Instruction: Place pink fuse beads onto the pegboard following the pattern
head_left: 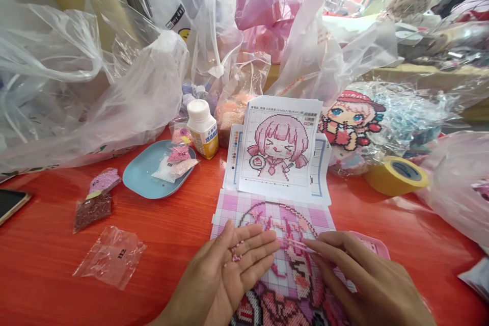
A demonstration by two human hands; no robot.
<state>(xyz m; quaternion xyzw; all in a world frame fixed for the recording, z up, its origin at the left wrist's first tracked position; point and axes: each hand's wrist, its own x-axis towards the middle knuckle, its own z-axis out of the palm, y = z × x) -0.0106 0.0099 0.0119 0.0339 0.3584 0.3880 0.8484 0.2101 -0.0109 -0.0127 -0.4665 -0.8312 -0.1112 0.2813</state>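
Red bench (168,234), its back crowded with plastic bags (148,86). A part-filled fuse-bead portrait (296,260) lies before a printed chart (280,145). Over the portrait, the right hand (362,270)'s grip pinches tweezers (308,246); the left hand (229,280), palm open, covers some, bearing pink beads (237,258). Seemingly mid-placement; next calls for steadiness.

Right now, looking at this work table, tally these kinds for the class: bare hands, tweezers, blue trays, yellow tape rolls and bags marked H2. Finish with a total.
Left hand and right hand: 2
Tweezers: 1
Blue tray: 1
Yellow tape roll: 1
H2 bag: 1
Total: 6
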